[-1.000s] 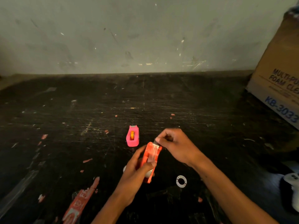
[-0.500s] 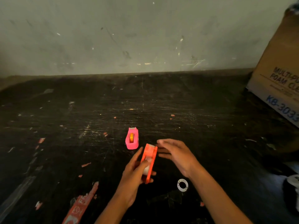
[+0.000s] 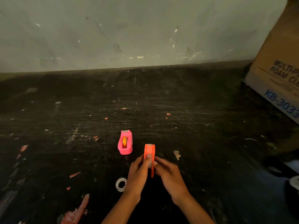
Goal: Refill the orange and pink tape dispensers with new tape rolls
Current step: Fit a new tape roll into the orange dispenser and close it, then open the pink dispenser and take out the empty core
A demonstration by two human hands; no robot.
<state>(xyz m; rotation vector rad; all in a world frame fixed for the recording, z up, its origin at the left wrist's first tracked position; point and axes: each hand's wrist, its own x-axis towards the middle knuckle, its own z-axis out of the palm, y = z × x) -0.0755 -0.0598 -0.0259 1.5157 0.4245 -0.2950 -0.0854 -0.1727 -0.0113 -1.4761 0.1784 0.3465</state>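
The orange tape dispenser stands on the black table with its cutter end pointing away from me. My left hand grips its left side and my right hand grips its right side, fingertips pressed on a pale tape roll inside it. The pink tape dispenser sits just to the upper left, apart from both hands, with an orange hub in its slot. A clear tape roll lies flat on the table left of my left wrist.
The black scratched table carries red paint flecks and a torn red label near the front left. A cardboard box stands at the back right. A white object pokes in at the right edge. A grey wall backs the table.
The dispenser has come down from a tilted, lifted hold onto the table. My right hand left its front tip and now clasps its right side. The clear roll has come into view.
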